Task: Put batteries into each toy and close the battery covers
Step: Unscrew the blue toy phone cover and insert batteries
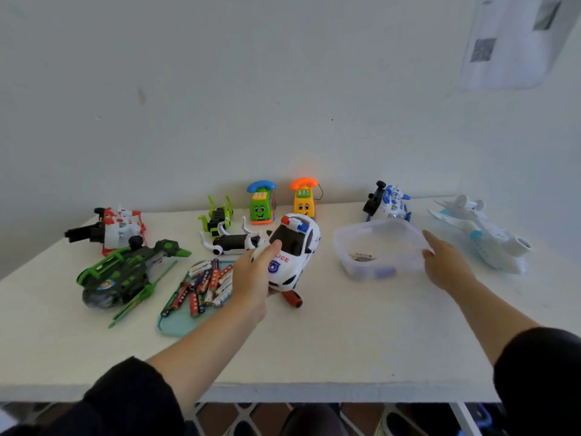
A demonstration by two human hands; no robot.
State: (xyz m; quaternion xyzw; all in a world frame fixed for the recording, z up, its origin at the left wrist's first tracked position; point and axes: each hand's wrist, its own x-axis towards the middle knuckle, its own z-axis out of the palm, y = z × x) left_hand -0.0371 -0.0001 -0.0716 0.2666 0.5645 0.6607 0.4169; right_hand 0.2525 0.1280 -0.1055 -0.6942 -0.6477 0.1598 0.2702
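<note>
My left hand (254,275) grips a white police car toy (294,250) with red and blue roof lights, held tilted just above the table. Under the car lies a red-handled screwdriver (292,298). Several batteries (204,286) lie piled on a light blue lid (176,327) left of my hand. My right hand (446,265) rests with fingers apart against the right rim of a clear plastic container (349,265), holding nothing.
A green-black helicopter (125,275), a red-white helicopter (116,229), a green insect toy (217,217), a black-white one (235,242), green (260,202) and orange phone toys (304,199), a blue-white helicopter (388,201) and a white plane (484,234) stand around the white table (314,347).
</note>
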